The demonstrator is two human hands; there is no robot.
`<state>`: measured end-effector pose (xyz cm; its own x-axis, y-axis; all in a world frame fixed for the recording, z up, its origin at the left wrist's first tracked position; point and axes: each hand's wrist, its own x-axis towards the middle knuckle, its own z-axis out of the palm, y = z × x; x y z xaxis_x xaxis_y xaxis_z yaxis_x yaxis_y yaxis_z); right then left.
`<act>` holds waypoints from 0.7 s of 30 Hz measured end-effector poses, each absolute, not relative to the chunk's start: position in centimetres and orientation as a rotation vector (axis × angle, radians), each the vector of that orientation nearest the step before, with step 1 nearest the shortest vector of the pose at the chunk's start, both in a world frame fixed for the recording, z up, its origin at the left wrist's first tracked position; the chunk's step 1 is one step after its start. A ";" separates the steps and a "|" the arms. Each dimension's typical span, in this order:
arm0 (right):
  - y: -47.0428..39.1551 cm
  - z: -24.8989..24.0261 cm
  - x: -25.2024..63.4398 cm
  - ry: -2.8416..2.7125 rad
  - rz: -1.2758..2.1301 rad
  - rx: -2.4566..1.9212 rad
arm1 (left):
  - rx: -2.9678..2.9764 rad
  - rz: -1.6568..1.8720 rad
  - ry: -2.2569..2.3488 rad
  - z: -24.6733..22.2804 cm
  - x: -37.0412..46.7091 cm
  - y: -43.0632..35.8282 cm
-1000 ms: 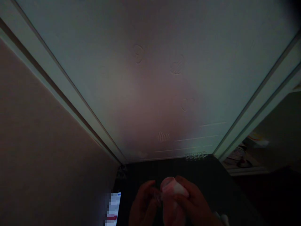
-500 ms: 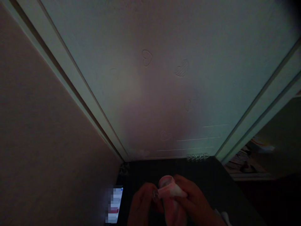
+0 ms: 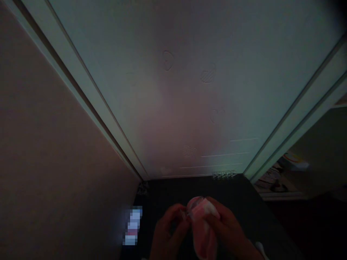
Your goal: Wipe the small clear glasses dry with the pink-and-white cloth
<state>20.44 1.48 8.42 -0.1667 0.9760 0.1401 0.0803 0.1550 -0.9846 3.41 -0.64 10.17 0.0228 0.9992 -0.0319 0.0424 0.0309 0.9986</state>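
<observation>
- The right hand is wrapped around a small pink and white sock, fingers curled over its upper edge.
- The left hand pinches the left side of the sock's opening, so both hands grip the same piece of cloth.
- The sock sits low in the middle of the view, its rounded top standing up between the two hands and its body hanging down toward the bottom edge.
- Under the hands lies a dark surface; the light is too dim to tell what it is made of.
- To the left of the left hand, a small bright screen glows, its content blurred.
- Beyond the dark surface rises a pale panel with faint heart shapes pressed into it, set between light frames.
- A plain wall fills the left side.
- At the far right, a low shelf with papers or books shows dimly.
</observation>
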 end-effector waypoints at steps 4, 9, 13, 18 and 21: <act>1.0 8.4 20.4 -1.548 1.091 -1.029 | 1.142 1.123 1.217 9.6 3.5 -0.6; 0.4 8.3 20.3 -1.511 1.076 -1.122 | 1.127 1.103 1.184 9.4 3.8 -1.1; 0.0 7.7 20.3 -1.384 1.127 -1.218 | 1.042 1.149 1.090 9.7 4.2 -1.8; -0.5 6.9 20.4 -1.227 1.099 -1.257 | 1.171 1.074 1.106 9.2 4.2 -2.6; -0.8 7.1 20.4 -1.292 1.126 -1.223 | 1.114 1.103 1.156 9.4 4.1 -2.8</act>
<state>20.41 -0.78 7.12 0.0001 0.9982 0.0594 0.0776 0.0592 -0.9952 4.15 -2.82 9.39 0.0794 0.9909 -0.1086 -0.0616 0.1136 0.9916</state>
